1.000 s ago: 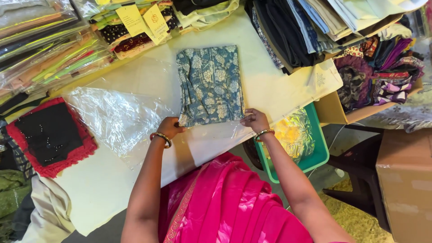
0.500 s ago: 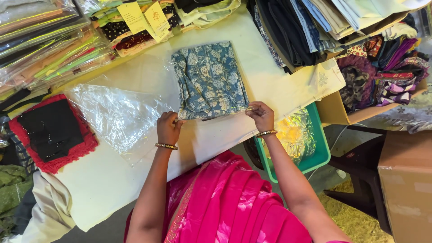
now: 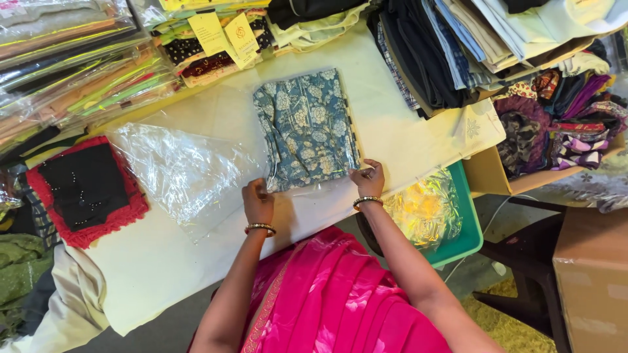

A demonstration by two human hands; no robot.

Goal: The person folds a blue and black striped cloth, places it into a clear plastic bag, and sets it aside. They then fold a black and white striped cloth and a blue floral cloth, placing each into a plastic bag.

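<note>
**Both hands at the near edge of a bagged blue print garment**

Your left hand [image 3: 258, 201] sits at the near left corner of the folded blue floral garment [image 3: 306, 128], fingers curled down and pinched on the clear plastic sleeve's edge there. Your right hand [image 3: 368, 178] is at the near right corner, fingertips pressed closed on the same edge. Both grips are closed on the sleeve, not on loose cloth, as far as you can see. Each wrist has a gold bangle.

The garment lies flat near the middle of the white worktop [image 3: 163, 261], long side running away from you, just in front of your pink clothing.

To its left, touching or nearly so, a crumpled empty clear plastic bag [image 3: 180, 170] lies spread out. Further left is a black piece with red trim [image 3: 85, 189]. Packed garments in plastic with yellow tags [image 3: 222, 33] line the far edge. Stacked folded fabrics [image 3: 451, 46] are at far right. A green basket [image 3: 468, 229] with a shiny yellow packet sits beside your right forearm, below the worktop's edge.
</note>
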